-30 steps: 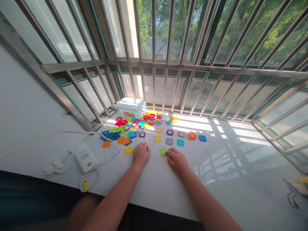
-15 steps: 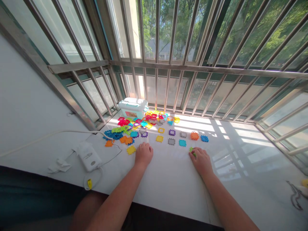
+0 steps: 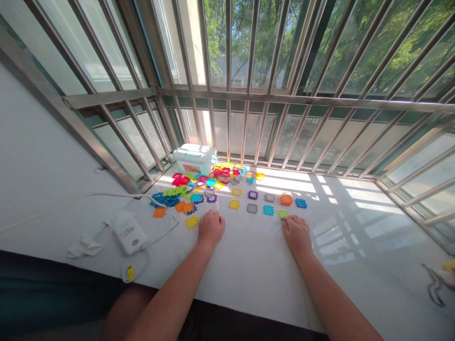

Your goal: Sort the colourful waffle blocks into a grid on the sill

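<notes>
Clerk: First entry?

Operator: One green tile (image 3: 283,214), right end of the near row. From my remote seat I see its near edge partly covered by fingertips.

Clerk: Whose?

Operator: The right hand (image 3: 297,233). Fingers bent, tips at the tile; I can't tell whether they pinch it or merely touch.

Clerk: Remainder of that row?

Operator: Leftward from green: cyan tile (image 3: 268,210), just beside it; grey tile (image 3: 252,208); yellow tile (image 3: 234,204). All apart.

Clerk: Row behind?

Operator: Five, left to right: yellow frame (image 3: 233,192), purple frame (image 3: 249,194), grey frame (image 3: 265,198), orange piece (image 3: 286,199), blue piece (image 3: 301,203).

Clerk: Left hand (image 3: 211,228)?

Operator: Loosely curled, knuckles up, near the rows. Palm hidden from me; contents, if any, I can't tell. Just beside it, one loose tile (image 3: 192,221), yellow.

Clerk: Farther out?

Operator: One mixed heap (image 3: 170,199), many colours, beyond the left hand. One lidded box (image 3: 195,158), pale, behind the heap. One white device (image 3: 128,234) with cable, at left; one crumpled tissue (image 3: 85,246) beside it. All on a white top (image 3: 249,274); metal bars (image 3: 228,128) behind.
</notes>
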`<state>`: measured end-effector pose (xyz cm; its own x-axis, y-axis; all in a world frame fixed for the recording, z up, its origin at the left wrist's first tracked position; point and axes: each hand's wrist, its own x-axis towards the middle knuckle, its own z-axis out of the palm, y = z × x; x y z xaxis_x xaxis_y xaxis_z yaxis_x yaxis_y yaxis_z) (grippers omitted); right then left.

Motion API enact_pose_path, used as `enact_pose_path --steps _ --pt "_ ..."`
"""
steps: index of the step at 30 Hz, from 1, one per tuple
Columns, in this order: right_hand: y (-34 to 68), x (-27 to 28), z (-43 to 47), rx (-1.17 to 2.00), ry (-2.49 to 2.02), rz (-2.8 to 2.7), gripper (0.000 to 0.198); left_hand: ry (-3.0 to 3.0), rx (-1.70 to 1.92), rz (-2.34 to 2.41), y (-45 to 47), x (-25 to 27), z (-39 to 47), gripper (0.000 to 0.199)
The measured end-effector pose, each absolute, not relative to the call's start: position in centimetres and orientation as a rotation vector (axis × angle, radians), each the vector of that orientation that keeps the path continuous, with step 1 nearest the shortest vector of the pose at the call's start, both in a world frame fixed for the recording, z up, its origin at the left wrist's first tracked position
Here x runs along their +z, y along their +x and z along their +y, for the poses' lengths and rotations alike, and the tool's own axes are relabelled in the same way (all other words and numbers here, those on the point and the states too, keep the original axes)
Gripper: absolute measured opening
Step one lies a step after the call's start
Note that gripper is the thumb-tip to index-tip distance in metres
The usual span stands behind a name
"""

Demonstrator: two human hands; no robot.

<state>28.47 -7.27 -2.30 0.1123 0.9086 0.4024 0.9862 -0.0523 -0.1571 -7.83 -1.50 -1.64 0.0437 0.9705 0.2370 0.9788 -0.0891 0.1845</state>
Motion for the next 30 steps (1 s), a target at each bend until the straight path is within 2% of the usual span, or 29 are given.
enact_pose_path --steps 10,17,26,30 --pt "27.8 -1.7 -7.4 -0.33 -2.096 -1.789 0.034 -2.243 -0.452 -2.098 -7.9 -1.6 -1.5 0.025" --pt "27.0 -0.7 -7.2 -0.002 -2.376 -1.929 0.052 -2.251 -0.48 -2.088 -7.9 -1.7 -1.5 0.023" --pt "26.8 0.3 -6.7 0.078 -2.463 -1.934 0.052 -2.291 -0.462 -2.073 -8.2 -1.5 -1.8 0.023" --pt "26.7 0.2 -6.7 0.075 -2.47 -1.919 0.051 -2.249 -0.518 -2.083 -8.2 -1.4 -2.1 0.015"
